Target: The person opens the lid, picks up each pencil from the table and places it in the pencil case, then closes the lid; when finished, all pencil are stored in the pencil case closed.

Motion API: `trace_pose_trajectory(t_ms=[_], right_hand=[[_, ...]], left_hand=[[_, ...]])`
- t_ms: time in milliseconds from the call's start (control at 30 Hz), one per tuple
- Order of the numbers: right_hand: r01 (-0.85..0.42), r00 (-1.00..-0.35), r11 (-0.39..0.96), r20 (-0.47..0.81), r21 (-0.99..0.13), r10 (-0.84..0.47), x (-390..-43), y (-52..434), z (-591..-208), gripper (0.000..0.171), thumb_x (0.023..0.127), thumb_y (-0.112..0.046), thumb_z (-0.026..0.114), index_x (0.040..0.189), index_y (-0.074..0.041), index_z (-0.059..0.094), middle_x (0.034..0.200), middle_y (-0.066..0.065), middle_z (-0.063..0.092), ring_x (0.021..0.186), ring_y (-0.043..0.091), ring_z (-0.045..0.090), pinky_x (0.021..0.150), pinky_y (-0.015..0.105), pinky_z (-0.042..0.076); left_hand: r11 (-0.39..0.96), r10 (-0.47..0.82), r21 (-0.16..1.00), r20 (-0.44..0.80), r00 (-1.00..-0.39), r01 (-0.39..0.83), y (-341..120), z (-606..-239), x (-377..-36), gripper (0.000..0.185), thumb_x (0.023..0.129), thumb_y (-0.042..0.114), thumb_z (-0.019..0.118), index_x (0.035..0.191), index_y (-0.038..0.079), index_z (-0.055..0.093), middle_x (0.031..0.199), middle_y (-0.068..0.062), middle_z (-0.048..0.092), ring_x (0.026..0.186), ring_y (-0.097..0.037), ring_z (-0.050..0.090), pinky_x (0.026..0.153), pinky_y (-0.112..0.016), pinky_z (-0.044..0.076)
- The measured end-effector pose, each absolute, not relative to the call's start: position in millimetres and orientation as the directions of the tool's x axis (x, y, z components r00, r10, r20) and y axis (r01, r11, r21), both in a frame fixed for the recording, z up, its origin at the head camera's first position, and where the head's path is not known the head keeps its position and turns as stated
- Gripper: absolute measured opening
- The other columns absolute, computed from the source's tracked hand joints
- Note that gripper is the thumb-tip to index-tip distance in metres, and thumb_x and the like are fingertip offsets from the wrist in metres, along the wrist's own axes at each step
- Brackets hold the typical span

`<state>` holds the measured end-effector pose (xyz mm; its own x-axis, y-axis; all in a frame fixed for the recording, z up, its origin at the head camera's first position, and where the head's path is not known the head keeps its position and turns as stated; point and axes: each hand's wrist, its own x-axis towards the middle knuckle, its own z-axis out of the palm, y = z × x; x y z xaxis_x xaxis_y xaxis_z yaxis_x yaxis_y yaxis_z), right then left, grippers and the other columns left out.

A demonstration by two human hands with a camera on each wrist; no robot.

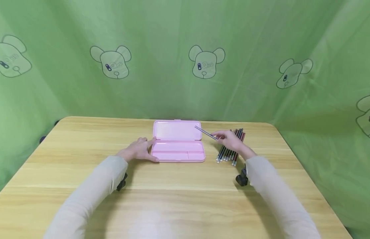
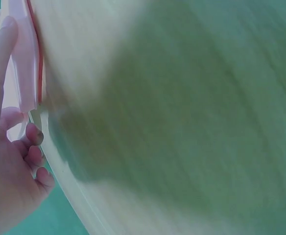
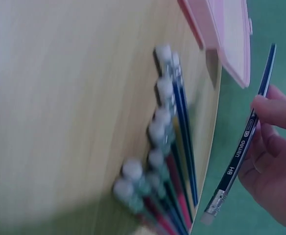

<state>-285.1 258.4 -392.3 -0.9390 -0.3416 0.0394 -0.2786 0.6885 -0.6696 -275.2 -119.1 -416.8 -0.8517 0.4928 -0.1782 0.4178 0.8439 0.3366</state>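
Note:
An open pink pencil case lies in the middle of the wooden table, lid folded back. My left hand rests against its left end, the index finger straight along the case and the other fingers loosely curled. My right hand pinches a dark HB pencil with an eraser end, raised above the table and pointing toward the lid's right corner. Under that hand lies a bundle of pencils with white erasers, to the right of the case.
A green curtain printed with bear heads surrounds the table on three sides. A black wrist camera mount hangs below the right sleeve. Bare tabletop stretches in front of the case and to the far left.

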Motion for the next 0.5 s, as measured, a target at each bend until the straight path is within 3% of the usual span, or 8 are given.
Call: trace_pose_trajectory(t_ms=[500], right_hand=[[-0.409, -0.856, 0.624, 0.043, -0.665, -0.516, -287, 185, -401, 0.028, 0.078, 0.008, 0.058, 0.105, 0.006, 0.064, 0.089, 0.016, 0.063, 0.081, 0.02, 0.055, 0.074, 0.027, 0.048]], left_hand=[[0.852, 0.487, 0.315, -0.182, -0.854, 0.418, -111, -420, -280, 0.106, 0.067, 0.062, 0.067, 0.145, 0.008, 0.02, 0.135, -0.035, 0.033, 0.124, -0.043, 0.035, 0.099, -0.055, 0.034]])
